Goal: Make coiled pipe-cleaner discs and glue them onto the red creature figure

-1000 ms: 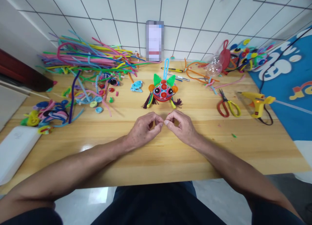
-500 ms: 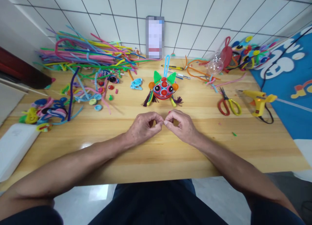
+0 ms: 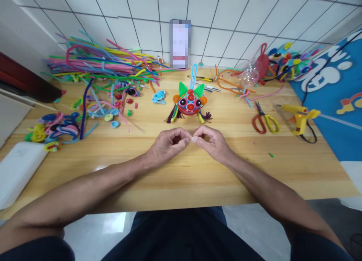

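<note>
My left hand (image 3: 172,145) and my right hand (image 3: 209,143) meet fingertip to fingertip above the middle of the table. Each is closed in a pinch of thumb and forefinger; whatever they may hold is too small to make out. Just beyond them stands a colourful animal-face ornament (image 3: 190,102) with green ears, black eyes, red dots, orange side discs and dark tassels. A light blue loop (image 3: 194,75) rises from its top. A small dark pink bit lies partly hidden behind my right fingers.
Pipe cleaners (image 3: 93,66) are heaped at the back left, with coiled pieces (image 3: 63,127) nearer. Scissors (image 3: 265,119) and a yellow glue gun (image 3: 300,115) lie right. A phone (image 3: 180,44) leans on the tiled wall. A white box (image 3: 21,170) sits at the left edge.
Both hands keep their pinch, with only a slight shift of the fingertips. The objects on the table have not moved; the view has shifted a little.
</note>
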The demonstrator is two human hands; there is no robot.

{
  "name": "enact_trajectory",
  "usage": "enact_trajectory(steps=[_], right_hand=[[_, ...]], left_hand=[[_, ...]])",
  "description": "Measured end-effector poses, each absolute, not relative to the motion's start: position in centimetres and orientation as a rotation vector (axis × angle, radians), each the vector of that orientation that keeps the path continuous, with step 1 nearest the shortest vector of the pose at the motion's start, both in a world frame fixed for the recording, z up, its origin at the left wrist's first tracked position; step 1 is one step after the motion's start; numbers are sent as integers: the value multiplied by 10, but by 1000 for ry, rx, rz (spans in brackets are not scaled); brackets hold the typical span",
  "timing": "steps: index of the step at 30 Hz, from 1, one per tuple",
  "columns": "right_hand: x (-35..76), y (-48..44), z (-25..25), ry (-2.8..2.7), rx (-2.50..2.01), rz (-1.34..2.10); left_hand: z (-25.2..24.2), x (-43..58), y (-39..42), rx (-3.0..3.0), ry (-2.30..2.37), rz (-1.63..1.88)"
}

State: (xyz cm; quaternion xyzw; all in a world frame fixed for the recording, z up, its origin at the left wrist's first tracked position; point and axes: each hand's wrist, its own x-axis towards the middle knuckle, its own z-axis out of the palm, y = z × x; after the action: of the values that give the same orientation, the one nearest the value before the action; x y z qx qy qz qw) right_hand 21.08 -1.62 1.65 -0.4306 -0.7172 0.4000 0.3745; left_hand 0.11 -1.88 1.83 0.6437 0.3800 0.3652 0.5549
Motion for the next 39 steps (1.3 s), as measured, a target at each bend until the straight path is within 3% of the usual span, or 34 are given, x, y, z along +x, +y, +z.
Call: enact_trajectory(steps=[10,25,32,39], right_hand=[[210,-18,15,-1875,-1064,1010],[216,-11,18,-1557,-1105,1331],[232,2,13,-1401,-1066,953],[226,-3,9,-2053,-1076,488]], left_hand=[[12,2,-17,1522,899,860],[18,0,-15,1423,807,1042],[6,-3,0,1313,966,1288],[3,-1,9,1238,1086,1312]])
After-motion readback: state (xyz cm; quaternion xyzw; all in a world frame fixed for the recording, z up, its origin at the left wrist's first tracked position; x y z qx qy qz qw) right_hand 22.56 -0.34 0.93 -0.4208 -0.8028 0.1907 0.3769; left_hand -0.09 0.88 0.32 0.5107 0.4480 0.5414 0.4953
